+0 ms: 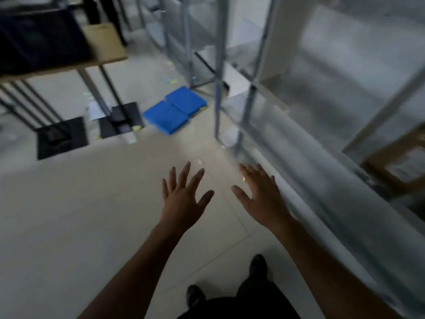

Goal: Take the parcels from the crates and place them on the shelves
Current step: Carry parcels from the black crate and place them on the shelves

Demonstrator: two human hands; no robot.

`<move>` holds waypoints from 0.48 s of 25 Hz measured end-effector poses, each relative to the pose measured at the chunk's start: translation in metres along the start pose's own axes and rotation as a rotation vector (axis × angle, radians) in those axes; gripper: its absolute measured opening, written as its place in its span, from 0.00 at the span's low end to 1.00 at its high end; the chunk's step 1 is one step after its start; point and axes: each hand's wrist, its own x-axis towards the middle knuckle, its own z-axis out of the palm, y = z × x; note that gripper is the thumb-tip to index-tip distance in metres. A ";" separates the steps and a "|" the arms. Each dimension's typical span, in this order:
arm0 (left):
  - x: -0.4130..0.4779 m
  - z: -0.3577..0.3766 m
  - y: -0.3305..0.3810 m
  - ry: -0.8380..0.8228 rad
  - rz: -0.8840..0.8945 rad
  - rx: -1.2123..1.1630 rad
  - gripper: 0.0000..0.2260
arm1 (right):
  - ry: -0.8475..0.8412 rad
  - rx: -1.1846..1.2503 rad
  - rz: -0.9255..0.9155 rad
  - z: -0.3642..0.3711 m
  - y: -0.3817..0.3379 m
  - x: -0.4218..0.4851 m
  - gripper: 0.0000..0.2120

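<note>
Both hands hang empty over the tiled floor point(92, 203) with fingers spread, left hand point(184, 199) and right hand point(262, 196) apart. One brown cardboard parcel point(397, 162), blurred and pale on top, lies on the metal shelves point(219, 65), well to the right of the right hand. Flat blue crates point(174, 109) lie on the floor beyond

No lettering seems readable, even on the shelved parcel point(400, 164) (blurred view).

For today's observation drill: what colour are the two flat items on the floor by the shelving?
The flat items are blue, seen in the head view.
</note>
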 end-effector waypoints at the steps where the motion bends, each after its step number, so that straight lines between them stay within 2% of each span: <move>1: -0.007 -0.010 -0.029 0.021 -0.063 -0.003 0.32 | -0.031 -0.017 -0.061 0.015 -0.030 0.013 0.36; 6: -0.011 -0.035 -0.127 0.124 -0.310 -0.047 0.33 | -0.187 -0.126 -0.265 0.073 -0.122 0.083 0.34; 12: 0.033 -0.059 -0.227 0.105 -0.561 -0.065 0.34 | -0.327 -0.150 -0.395 0.136 -0.191 0.203 0.34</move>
